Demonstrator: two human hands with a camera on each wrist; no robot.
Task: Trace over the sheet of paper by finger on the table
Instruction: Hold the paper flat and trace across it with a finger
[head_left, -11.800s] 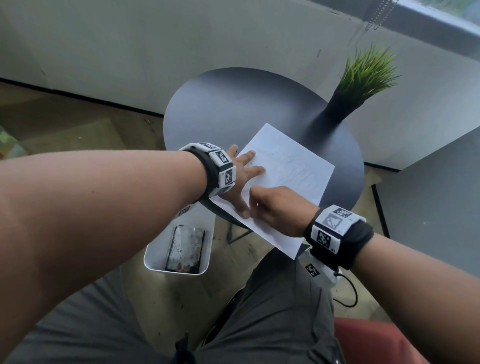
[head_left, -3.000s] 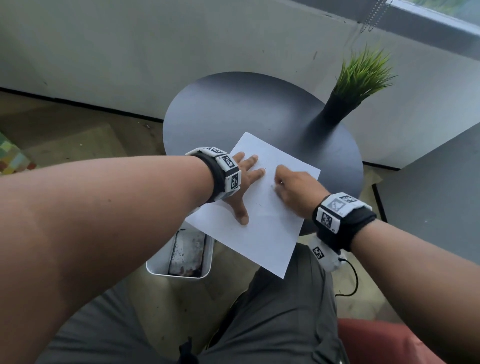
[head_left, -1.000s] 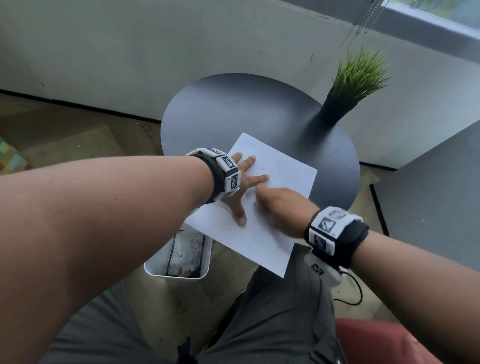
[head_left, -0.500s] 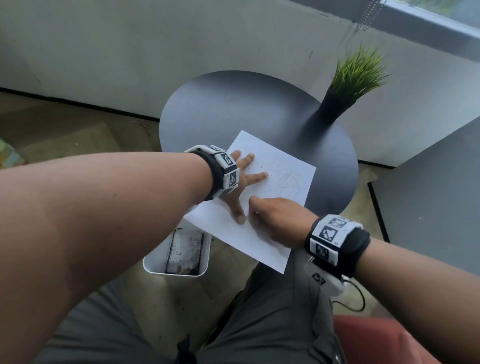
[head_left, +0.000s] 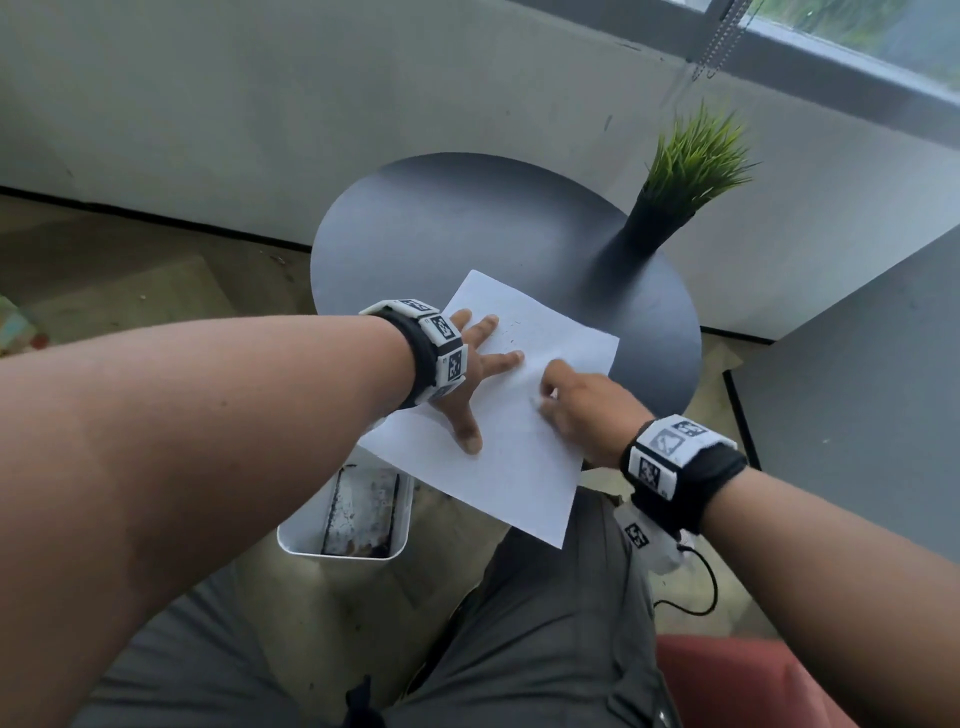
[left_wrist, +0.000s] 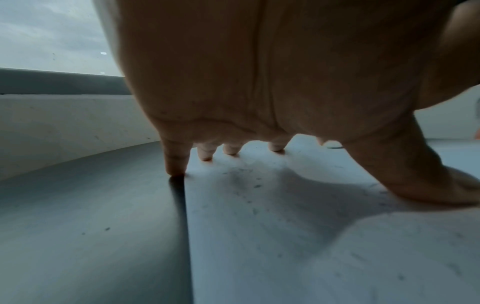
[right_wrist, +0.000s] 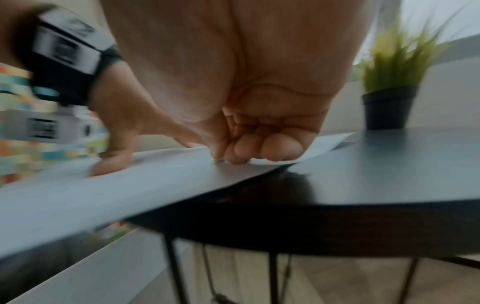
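Sheet of paper (head_left: 524, 415) lies on round worktop (head_left: 441, 228), near edge overhanging. Left grip (head_left: 475, 374) released, fingers spread flat, pressing sheet. Right grip (head_left: 582, 410) clenched, empty, one fingertip touching the sheet.

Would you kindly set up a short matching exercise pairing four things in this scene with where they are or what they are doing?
Column one:
1. left hand
2. right hand
3. sheet of paper
4. potted plant

Column two:
A. stands at the far right edge of the round table
B. lies partly over the table's near edge
C. fingers spread flat, pressing the paper down
D. fingers curled under, fingertip on the paper

Pairs: 1-C, 2-D, 3-B, 4-A
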